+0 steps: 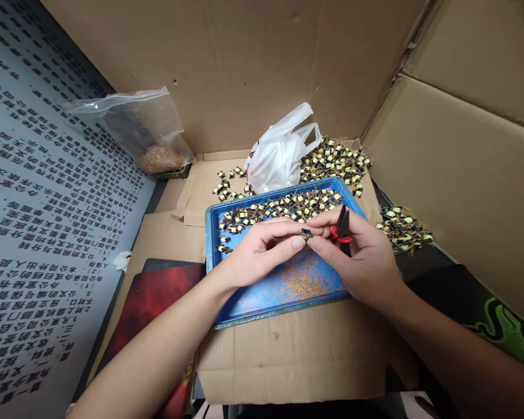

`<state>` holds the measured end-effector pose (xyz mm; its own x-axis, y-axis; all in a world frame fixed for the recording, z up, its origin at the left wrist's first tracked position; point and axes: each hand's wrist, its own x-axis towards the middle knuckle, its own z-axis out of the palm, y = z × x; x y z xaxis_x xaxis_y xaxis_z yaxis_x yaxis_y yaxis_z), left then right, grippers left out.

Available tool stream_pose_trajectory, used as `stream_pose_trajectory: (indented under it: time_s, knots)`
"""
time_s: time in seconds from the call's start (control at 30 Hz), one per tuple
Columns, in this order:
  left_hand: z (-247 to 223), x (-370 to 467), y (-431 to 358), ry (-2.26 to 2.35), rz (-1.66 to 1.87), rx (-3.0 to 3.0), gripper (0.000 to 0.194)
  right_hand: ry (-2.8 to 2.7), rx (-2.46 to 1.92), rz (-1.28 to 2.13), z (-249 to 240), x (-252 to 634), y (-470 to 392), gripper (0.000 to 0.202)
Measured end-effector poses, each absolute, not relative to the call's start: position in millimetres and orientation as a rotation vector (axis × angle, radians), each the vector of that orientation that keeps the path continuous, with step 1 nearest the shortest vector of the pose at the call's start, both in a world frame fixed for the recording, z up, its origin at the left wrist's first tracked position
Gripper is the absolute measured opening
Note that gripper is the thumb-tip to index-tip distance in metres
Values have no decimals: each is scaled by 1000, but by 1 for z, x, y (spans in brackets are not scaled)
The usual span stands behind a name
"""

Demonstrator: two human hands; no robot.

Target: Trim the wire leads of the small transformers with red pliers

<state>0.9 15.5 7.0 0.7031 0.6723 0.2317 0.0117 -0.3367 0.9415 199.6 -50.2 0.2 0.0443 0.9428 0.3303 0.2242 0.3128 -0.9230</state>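
Between the fingertips of both hands is a small transformer (pixel 305 234) with a black body and fine copper leads. My left hand (pixel 268 247) pinches it from the left, thumb in front. My right hand (pixel 362 253) closes on its other side and also holds red-handled pliers (pixel 342 226) in the palm, their dark jaws pointing up; the handles are mostly hidden. Both hands are over a blue tray (pixel 244 321). Many similar transformers (pixel 283 206) with yellow tape lie in its far half, and copper wire clippings (pixel 308 282) are scattered in its near half.
Behind the tray stand a white plastic bag (pixel 277 160) and a transformer heap (pixel 334 160). Another pile (pixel 404 230) lies right. A clear bag of wire scraps (pixel 161 157) leans left, above a red mat (pixel 157 302). Cardboard walls (pixel 288 64) enclose the back and right.
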Motion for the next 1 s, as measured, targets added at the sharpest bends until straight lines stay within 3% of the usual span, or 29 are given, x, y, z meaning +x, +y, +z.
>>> stream_pose_trajectory:
  time_s: [0.73,1.0]
  knots:
    - [8,3,15,553,758,1809,29,-1437,-1167,808,-4,201,-48,11]
    - [7,5,12,620,761,1896,28,-1478,-1243,566,3,197,-50,3]
